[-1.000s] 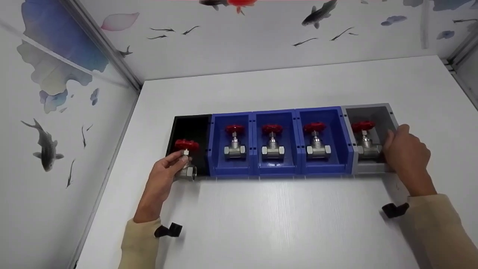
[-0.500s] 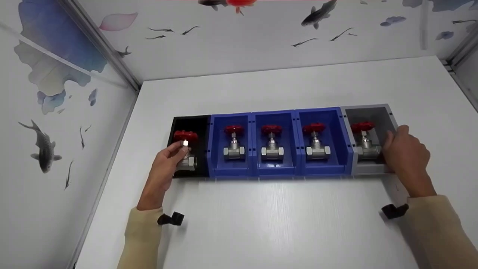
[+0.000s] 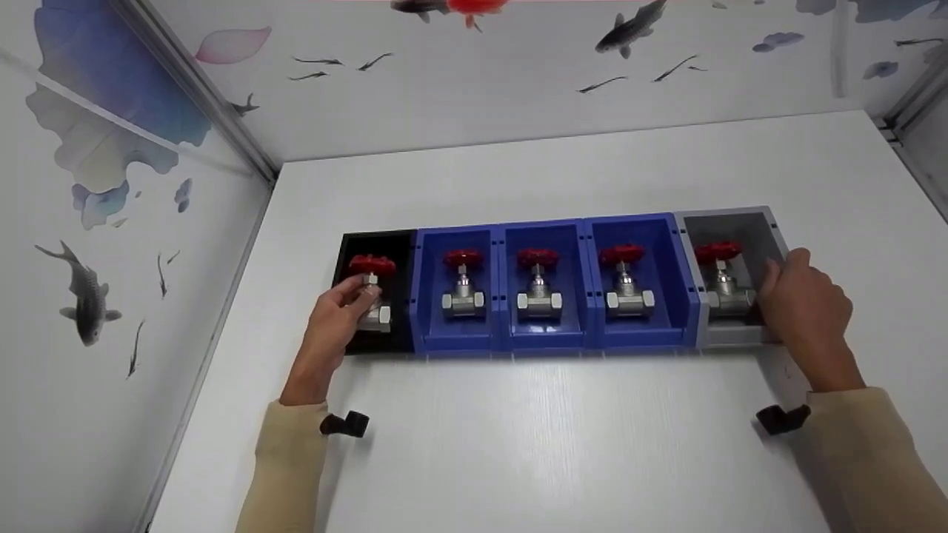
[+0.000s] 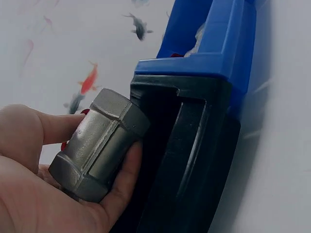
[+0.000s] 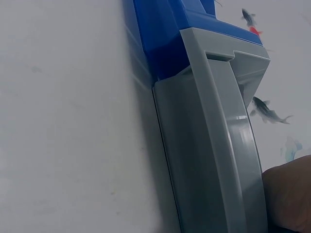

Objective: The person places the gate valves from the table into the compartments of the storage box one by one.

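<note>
My left hand point(image 3: 337, 314) pinches a metal gate valve point(image 3: 376, 318) by its neck, just under the red handwheel point(image 3: 372, 264). The valve stands upright over the black bin point(image 3: 400, 296) at the row's left end. Its hexagonal-ended body point(image 4: 99, 143) faces the left wrist camera, beside the bin's dark opening. At the other end, my right hand point(image 3: 809, 318) grips the right side wall of the grey bin point(image 3: 740, 337), thumb toward the inside. Close by the thumb, another red-wheeled valve point(image 3: 726, 292) sits in that bin. Most right fingers are hidden.
Between the end bins stand three blue bins point(image 3: 544, 340), each with an upright red-wheeled valve, such as the middle valve point(image 3: 539, 292). The row sits on a white table point(image 3: 518, 437). Panels with painted fish rise at the back wall point(image 3: 518, 81) and left.
My left hand has moved the valve up and away from me, from the black bin's front edge to over its inside, then slightly right. My right hand has stayed in place.
</note>
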The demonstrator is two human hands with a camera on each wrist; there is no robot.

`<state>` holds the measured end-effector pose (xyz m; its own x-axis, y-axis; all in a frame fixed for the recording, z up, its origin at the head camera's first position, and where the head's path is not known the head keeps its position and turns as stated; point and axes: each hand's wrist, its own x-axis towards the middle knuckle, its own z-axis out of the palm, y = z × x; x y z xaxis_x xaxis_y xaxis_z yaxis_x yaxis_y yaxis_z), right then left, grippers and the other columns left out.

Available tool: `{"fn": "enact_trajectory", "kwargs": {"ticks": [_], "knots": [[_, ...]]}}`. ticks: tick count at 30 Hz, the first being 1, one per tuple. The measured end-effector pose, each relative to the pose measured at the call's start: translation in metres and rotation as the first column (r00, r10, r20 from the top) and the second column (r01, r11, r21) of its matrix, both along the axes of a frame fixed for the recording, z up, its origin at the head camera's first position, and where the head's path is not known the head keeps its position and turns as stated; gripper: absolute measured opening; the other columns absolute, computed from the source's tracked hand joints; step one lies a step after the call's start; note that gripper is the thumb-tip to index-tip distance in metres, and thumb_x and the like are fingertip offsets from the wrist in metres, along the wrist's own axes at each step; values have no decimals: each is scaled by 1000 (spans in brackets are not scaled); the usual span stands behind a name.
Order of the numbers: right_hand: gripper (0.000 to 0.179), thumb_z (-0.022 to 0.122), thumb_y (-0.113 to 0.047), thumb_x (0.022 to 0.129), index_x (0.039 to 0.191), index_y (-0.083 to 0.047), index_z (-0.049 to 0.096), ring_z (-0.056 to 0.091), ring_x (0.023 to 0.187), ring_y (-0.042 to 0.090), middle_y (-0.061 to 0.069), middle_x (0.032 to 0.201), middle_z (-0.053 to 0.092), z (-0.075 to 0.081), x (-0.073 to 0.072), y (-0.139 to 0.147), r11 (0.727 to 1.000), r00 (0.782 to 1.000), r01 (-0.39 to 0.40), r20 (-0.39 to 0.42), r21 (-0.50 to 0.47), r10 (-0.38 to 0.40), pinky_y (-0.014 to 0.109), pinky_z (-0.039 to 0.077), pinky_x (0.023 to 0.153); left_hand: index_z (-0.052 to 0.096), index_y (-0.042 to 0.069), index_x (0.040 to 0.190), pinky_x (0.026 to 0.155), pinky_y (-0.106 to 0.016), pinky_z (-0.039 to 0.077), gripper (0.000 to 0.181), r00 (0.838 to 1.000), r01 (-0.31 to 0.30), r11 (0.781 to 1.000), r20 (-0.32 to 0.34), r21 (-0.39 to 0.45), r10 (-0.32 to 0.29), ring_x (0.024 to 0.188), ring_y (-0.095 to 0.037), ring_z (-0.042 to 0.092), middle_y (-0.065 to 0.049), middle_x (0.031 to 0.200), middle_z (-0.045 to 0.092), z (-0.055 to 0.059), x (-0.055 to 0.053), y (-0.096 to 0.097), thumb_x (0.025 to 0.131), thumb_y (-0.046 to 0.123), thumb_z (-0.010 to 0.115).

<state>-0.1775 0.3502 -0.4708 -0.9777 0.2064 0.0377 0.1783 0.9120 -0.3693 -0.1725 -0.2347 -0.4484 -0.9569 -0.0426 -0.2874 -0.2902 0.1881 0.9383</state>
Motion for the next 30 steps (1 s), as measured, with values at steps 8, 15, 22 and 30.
{"fn": "enact_trajectory", "kwargs": {"ticks": [8, 15, 22, 30], "knots": [[45, 31, -30, 107, 104, 15, 41, 54, 56, 45, 39, 78, 55, 0, 0, 1, 1000, 1000, 0, 3, -4, 0, 46, 35, 42, 42, 4, 149, 95, -26, 43, 55, 1000, 5, 997, -23, -79, -7, 119, -22, 52, -15, 134, 53, -6, -9, 4, 101, 25, 60], [43, 31, -28, 107, 99, 13, 41, 54, 55, 44, 38, 76, 56, -1, 0, 0, 1000, 1000, -6, -14, -4, 6, 44, 35, 41, 46, 2, 145, 93, -27, 44, 51, 999, 14, 996, -38, -94, -18, 116, -22, 53, -15, 131, 56, -12, -14, 8, 101, 23, 60], [45, 30, -30, 107, 101, 13, 41, 53, 56, 43, 38, 79, 56, 0, 0, 1, 1000, 1000, -1, 9, -9, 1, 44, 35, 42, 46, 3, 145, 94, -29, 44, 51, 999, 20, 995, -25, -99, -22, 115, -22, 54, -15, 131, 56, -18, -18, 9, 100, 23, 60], [46, 30, -31, 108, 102, 13, 41, 54, 56, 43, 38, 79, 56, -1, -1, 1, 1000, 1000, 2, 10, -14, -2, 44, 35, 42, 48, 4, 144, 93, -32, 44, 49, 999, 29, 992, -17, -126, -32, 114, -22, 55, -14, 131, 58, -24, -22, 10, 101, 24, 60]]}}
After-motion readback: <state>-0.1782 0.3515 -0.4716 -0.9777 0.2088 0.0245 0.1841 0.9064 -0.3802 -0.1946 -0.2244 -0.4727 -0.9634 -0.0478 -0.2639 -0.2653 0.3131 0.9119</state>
